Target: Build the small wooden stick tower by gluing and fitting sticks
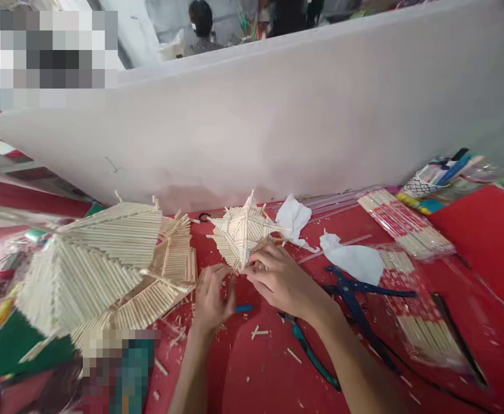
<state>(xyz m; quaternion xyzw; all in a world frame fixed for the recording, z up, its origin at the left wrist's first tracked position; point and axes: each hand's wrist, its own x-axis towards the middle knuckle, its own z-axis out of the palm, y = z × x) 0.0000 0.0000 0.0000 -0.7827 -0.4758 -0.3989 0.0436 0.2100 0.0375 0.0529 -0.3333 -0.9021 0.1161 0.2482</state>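
Messy red counter (243,374). We're working the stick star (241,230): right hand (284,283) grip pinched on its edge, left hand (211,299) grip blurry, can't tell. Steady fingers next.

No text or number is legible; print on the stick packets (407,227) is blurred.

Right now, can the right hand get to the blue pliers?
Probably yes: the blue pliers lie uncovered on the red table, close beside the right hand, with nothing between them.
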